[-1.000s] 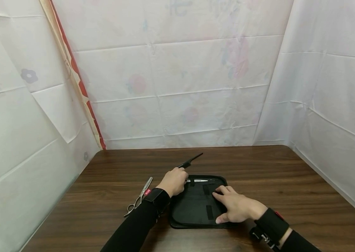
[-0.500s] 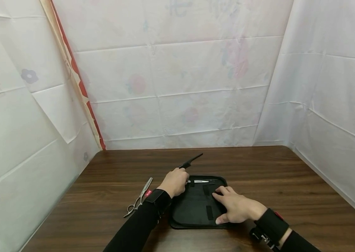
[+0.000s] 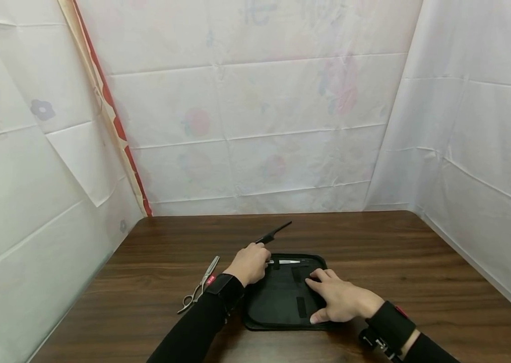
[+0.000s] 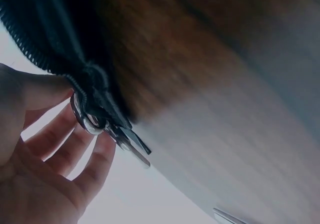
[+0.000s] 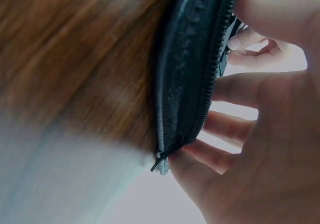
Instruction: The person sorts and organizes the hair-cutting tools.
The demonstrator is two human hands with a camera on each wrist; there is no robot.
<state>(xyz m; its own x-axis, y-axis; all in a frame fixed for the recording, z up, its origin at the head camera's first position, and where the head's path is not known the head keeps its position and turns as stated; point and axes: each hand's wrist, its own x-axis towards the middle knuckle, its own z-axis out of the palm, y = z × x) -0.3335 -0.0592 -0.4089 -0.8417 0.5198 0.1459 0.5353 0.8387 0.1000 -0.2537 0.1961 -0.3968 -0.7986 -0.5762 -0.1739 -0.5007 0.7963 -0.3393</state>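
Observation:
A black zip case (image 3: 278,310) lies spread on the table, with elastic loops on its inner face. Along its far side a pair of silver scissors (image 3: 289,261) runs under a loop, blade toward the right. My left hand (image 3: 248,264) pinches the handle end at the case's far left corner; the silver finger ring (image 4: 90,121) shows between thumb and fingers in the left wrist view. My right hand (image 3: 341,297) rests on the case's right side, fingers spread, fingertips at the zipped edge (image 5: 207,94) in the right wrist view.
Left of the case lies a second pair of silver scissors (image 3: 201,286), partly behind the left forearm. A black tail comb (image 3: 275,233) lies beyond the left hand, which hides part of it. White sheeting (image 3: 255,126) surrounds the brown wooden table (image 3: 373,237).

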